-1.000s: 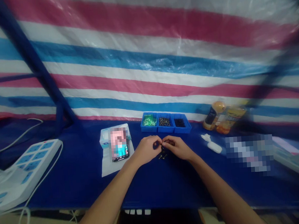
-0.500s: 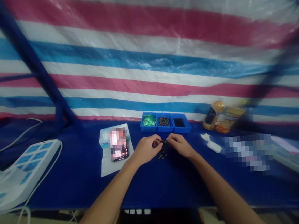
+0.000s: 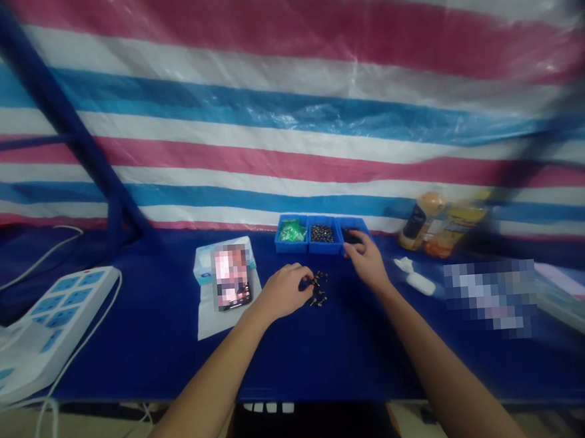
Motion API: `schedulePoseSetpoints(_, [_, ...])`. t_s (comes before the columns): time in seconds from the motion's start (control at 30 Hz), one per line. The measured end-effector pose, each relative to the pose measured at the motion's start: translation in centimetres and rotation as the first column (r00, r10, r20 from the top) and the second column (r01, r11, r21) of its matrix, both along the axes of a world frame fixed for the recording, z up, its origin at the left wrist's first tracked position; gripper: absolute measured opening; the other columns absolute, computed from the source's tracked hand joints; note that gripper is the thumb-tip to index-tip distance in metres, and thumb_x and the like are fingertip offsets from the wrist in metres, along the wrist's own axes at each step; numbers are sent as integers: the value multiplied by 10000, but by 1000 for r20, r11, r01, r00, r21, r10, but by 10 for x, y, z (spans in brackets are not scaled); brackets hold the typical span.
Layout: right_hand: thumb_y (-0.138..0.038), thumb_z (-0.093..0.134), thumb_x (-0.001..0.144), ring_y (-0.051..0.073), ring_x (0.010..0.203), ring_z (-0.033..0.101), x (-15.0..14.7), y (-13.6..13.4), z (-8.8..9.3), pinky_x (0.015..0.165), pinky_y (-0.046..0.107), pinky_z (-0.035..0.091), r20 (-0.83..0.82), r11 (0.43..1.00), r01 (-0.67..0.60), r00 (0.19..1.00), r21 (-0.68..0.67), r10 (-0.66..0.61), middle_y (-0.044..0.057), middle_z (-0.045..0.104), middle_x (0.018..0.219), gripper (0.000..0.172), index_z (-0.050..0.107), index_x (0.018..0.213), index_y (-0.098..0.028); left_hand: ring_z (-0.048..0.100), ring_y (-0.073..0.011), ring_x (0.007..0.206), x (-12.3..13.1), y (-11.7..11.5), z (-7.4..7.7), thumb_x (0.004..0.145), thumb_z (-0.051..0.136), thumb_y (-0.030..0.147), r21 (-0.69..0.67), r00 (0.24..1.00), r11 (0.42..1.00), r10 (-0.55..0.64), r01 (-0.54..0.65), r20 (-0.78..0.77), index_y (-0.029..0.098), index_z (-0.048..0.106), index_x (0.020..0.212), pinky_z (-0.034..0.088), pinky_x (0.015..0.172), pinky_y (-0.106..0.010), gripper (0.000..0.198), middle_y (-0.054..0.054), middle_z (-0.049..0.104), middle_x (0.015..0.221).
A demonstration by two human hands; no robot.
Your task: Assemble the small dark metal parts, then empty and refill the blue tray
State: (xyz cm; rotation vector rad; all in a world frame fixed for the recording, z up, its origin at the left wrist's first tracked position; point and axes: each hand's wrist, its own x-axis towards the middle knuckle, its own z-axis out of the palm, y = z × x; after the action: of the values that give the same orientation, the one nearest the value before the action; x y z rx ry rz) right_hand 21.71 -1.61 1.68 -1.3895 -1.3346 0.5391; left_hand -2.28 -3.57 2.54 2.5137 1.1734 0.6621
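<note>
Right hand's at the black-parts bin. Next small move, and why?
Likely pinch one dark piece from the rightmost blue bin and bring it to the left hand, since the right hand is already in that bin and the left hand sits beside the small dark fasteners on the blue table.

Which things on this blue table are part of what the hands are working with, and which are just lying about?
In use:
left hand, at the small dark fasteners
right hand, reaching into the blue three-compartment tray

Lying about:
white power strip
phone
bottles
white plastic pieces
</note>
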Motion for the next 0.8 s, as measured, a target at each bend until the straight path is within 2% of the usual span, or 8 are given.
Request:
schedulePoseSetpoints(0.13, [-409, 544, 876, 153, 579, 553, -14, -15, -1, 623, 275, 426, 263, 986, -166, 950, -24, 166, -9, 612, 637, 322, 640, 1095, -193, 588, -211, 934, -1, 2, -4, 832, 553, 250, -7, 999, 999, -36, 35, -33, 243, 646, 965, 445, 826, -332, 161, -16, 636, 965])
schedulePoseSetpoints(0.27, [-308, 556, 877, 146, 658, 566, -28, -24, -3, 657, 268, 416, 454, 936, -338, 823, -94, 342, 8, 654, 764, 237, 660, 1067, -211, 588, -204, 905, 0, 2, -4, 826, 544, 225, -6, 998, 999, -51, 51, -44, 233, 647, 926, 439, 790, -315, 144, -21, 630, 941])
schedulePoseSetpoints(0.4, [-273, 595, 855, 154, 740, 575, -34, -27, -7, 698, 272, 413, 565, 919, -375, 736, -117, 372, 28, 650, 837, 217, 674, 1051, -224, 584, -202, 892, -1, 3, -5, 816, 562, 228, -4, 998, 999, -50, 50, -43, 234, 644, 908, 432, 769, -307, 123, -20, 622, 931])
schedulePoseSetpoints(0.57, [-268, 575, 874, 148, 731, 570, -33, -27, -11, 684, 262, 403, 576, 921, -368, 729, -127, 371, 22, 643, 826, 191, 673, 1035, -239, 580, -191, 890, -2, 4, -7, 862, 507, 199, 8, 995, 997, -81, 81, -66, 237, 640, 866, 428, 786, -305, 138, -14, 610, 915])
schedulePoseSetpoints(0.8, [-298, 555, 896, 144, 675, 556, -34, -29, -4, 656, 264, 401, 510, 925, -373, 783, -73, 356, 9, 640, 763, 191, 671, 1024, -216, 581, -195, 878, -3, 4, -4, 924, 445, 206, 81, 998, 997, -11, 16, -54, 210, 606, 891, 434, 782, -309, 165, -35, 610, 901])
